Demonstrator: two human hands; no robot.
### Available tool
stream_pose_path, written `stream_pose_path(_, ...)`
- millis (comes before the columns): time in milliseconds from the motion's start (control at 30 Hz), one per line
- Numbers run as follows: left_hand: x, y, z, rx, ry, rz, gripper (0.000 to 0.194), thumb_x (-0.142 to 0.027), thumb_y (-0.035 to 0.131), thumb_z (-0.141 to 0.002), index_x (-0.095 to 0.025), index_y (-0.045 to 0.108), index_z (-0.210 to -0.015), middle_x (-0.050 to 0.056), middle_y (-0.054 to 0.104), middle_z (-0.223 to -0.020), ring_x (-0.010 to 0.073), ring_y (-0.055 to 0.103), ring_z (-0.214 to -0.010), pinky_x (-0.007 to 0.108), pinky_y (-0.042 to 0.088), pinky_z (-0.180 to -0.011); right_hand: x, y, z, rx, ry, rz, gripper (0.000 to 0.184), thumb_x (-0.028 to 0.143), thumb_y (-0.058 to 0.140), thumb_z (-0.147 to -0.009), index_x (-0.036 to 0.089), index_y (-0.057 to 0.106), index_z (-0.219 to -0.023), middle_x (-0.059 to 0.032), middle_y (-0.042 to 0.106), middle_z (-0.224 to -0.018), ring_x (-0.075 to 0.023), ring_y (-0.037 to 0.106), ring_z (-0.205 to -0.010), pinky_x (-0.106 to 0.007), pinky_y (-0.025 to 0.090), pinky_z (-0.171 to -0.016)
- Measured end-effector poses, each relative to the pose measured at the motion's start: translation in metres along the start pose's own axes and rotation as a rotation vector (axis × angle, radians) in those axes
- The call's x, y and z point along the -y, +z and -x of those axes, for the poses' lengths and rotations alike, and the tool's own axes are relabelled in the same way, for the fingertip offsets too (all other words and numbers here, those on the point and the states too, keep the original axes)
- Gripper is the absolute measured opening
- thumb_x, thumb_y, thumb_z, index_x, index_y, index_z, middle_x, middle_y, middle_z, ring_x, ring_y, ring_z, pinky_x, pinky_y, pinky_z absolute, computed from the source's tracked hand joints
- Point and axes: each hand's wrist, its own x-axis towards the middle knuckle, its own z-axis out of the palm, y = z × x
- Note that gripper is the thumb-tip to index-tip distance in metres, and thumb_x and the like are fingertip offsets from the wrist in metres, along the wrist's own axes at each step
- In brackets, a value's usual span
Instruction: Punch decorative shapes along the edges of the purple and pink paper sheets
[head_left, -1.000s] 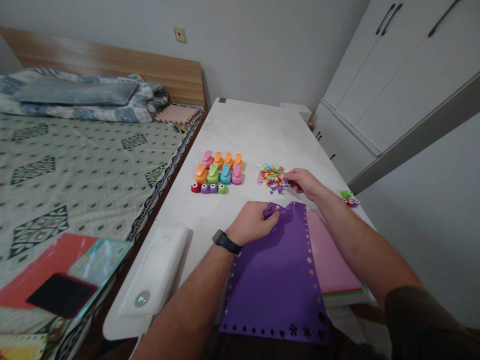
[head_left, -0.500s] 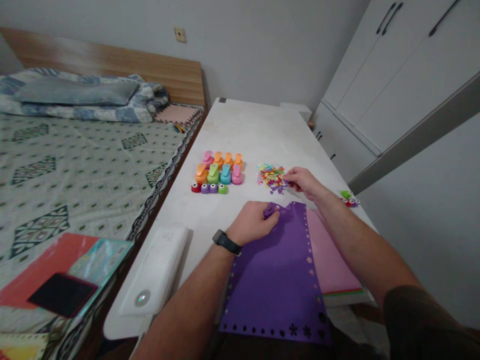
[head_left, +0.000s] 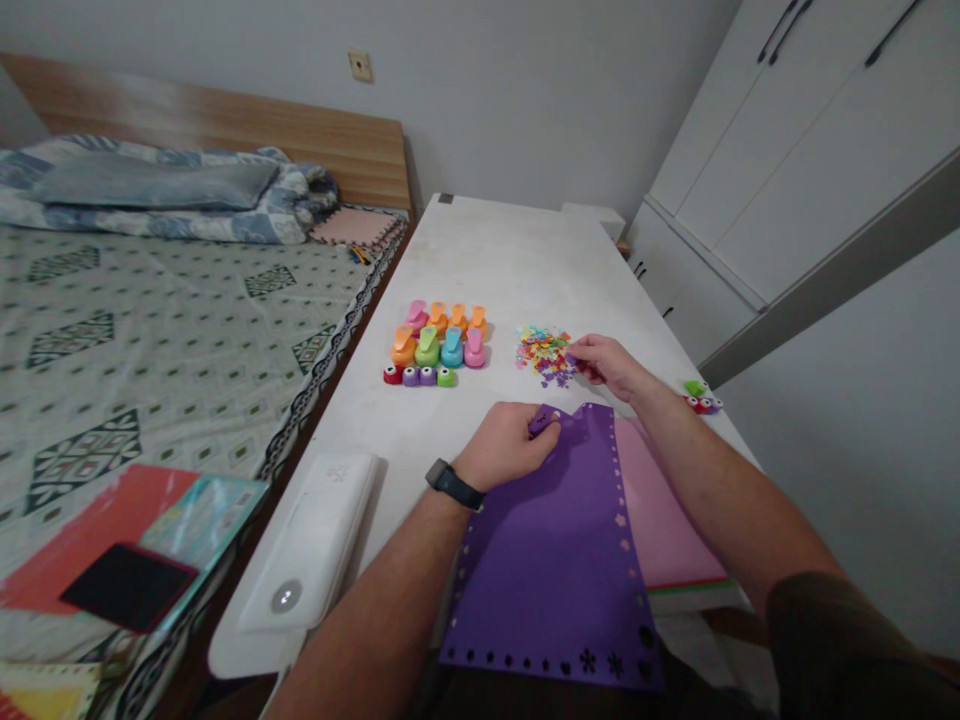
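My left hand (head_left: 514, 440) pinches the far edge of a purple sheet (head_left: 551, 560) with shaped holes punched along its sides and near edge. The sheet hangs past the table's front edge and partly covers a stack of pink paper (head_left: 667, 510). My right hand (head_left: 604, 362) is closed, fingertips together, at the right side of a pile of small coloured paper cut-outs (head_left: 544, 350). A small purple piece (head_left: 573, 358) shows at its fingertips. Several craft punches (head_left: 439, 340) in orange, green, blue and pink stand in rows left of the pile.
A white device (head_left: 311, 540) lies at the table's near left. Small punches (head_left: 703, 400) sit by the right edge of the white table (head_left: 502, 250). On the bed (head_left: 165, 330) at left are a red sheet (head_left: 97, 530) and a dark phone-like slab (head_left: 129, 587). Cabinets (head_left: 795, 150) flank the right.
Both hands keep nearly the same place and hold. The view has shifted very slightly, and the small light on the white device has gone from greenish to pale.
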Motion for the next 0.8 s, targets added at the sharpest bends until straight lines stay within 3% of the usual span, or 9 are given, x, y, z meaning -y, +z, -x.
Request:
stream_pose_path(200, 0.000, 0.000, 0.000, 0.006, -0.004, -0.005, 0.036, -0.038, 0.049, -0.095, -0.017, 0.054, -0.066, -0.003, 0.046, -0.058, 0.0097, 0.041, -0.056, 0.027, 0.022, -0.056, -0.001, -0.003, -0.001, -0.066, 0.010, 0.014, 0.024, 0.033, 0.076, -0.078, 0.018, 0.058, -0.080, 0.0029, 0.056, -0.055, -0.0064, 0.037, -0.038, -0.020, 0.020, -0.034)
stream_pose_path(433, 0.000, 0.000, -0.001, 0.007, -0.001, 0.013, 0.035, -0.037, 0.049, -0.095, -0.017, 0.055, -0.066, -0.003, 0.048, -0.058, 0.0099, 0.041, -0.056, 0.027, 0.022, -0.056, -0.009, -0.010, -0.003, 0.022, -0.026, -0.054, 0.029, 0.045, 0.073, -0.084, 0.019, 0.060, -0.089, 0.0014, 0.058, -0.065, -0.0069, 0.043, -0.044, -0.020, 0.022, -0.035)
stream_pose_path(633, 0.000, 0.000, 0.000, 0.009, -0.009, 0.010, 0.036, -0.037, 0.049, -0.094, -0.017, 0.054, -0.066, -0.003, 0.048, -0.058, 0.0100, 0.042, -0.057, 0.027, 0.023, -0.057, -0.015, -0.018, -0.001, 0.027, 0.022, 0.160, 0.030, 0.048, 0.067, -0.088, 0.018, 0.066, -0.095, -0.0003, 0.060, -0.071, -0.0067, 0.044, -0.047, -0.020, 0.022, -0.038)
stream_pose_path(800, 0.001, 0.001, 0.000, 0.012, -0.002, 0.009, 0.035, -0.037, 0.048, -0.095, -0.017, 0.054, -0.066, -0.003, 0.046, -0.058, 0.0097, 0.041, -0.056, 0.027, 0.022, -0.057, -0.013, -0.019, 0.006, -0.004, 0.084, 0.384, 0.034, 0.048, 0.072, -0.083, 0.019, 0.063, -0.099, 0.0005, 0.062, -0.068, -0.0083, 0.046, -0.048, -0.020, 0.024, -0.040)
